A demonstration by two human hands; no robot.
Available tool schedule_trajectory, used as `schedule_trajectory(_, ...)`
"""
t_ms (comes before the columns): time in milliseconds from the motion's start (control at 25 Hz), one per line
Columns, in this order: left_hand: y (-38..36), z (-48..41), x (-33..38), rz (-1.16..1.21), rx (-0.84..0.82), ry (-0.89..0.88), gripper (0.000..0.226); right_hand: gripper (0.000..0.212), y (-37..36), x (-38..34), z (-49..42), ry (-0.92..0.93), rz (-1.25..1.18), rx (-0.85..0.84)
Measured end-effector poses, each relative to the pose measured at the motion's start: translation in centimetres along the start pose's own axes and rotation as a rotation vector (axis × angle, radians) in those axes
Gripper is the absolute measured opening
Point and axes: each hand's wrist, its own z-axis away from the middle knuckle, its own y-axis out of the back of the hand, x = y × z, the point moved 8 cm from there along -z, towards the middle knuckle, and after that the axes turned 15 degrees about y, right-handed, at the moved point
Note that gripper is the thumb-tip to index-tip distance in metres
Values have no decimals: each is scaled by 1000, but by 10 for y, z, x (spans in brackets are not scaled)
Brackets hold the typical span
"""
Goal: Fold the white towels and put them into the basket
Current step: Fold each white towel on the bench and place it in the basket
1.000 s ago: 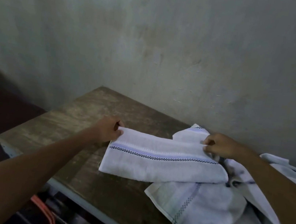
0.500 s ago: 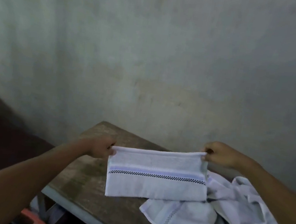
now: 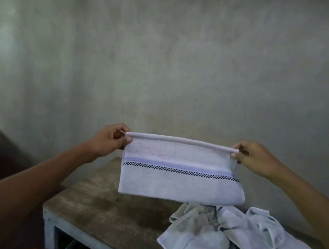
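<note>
Above the surface (image 3: 103, 211), left hand (image 3: 110, 139) and right hand (image 3: 254, 157) fingers pinch the towel (image 3: 178, 182) at its top corners; pile (image 3: 227, 240) lies below right.

My left forearm (image 3: 33, 179) and right forearm (image 3: 308, 201) are bare along all of their visible length, with no cloth on them. My left hand (image 3: 110, 139) and right hand (image 3: 254, 157) are uncovered too, the knuckles rounded, the fingers (image 3: 124, 139) slim, a thumbnail showing on each.

Left hand (image 3: 107, 139) and right hand (image 3: 255, 157) pinch folded towel (image 3: 178, 182) above table (image 3: 107, 212).
</note>
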Motion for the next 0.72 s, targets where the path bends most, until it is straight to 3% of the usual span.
schedule_trajectory(120,-6,-2,-14,9,-75,78,10,10,-18,11,6,-56,-130,-68)
schedule_trajectory(320,-19,-14,-78,-451,-45,52,35,14,-94,34,10,-115,-156,-286)
schedule_trajectory(440,-12,-25,-107,-541,99,29,41,17,-131,51,-13,-88,-68,-145)
schedule_trajectory(600,10,-14,-131,-693,374,10,17,15,-172,49,-18,-15,-67,89)
schedule_trajectory(720,-13,27,-172,-840,245,-159,12,17,-217,48,19,93,-49,-29)
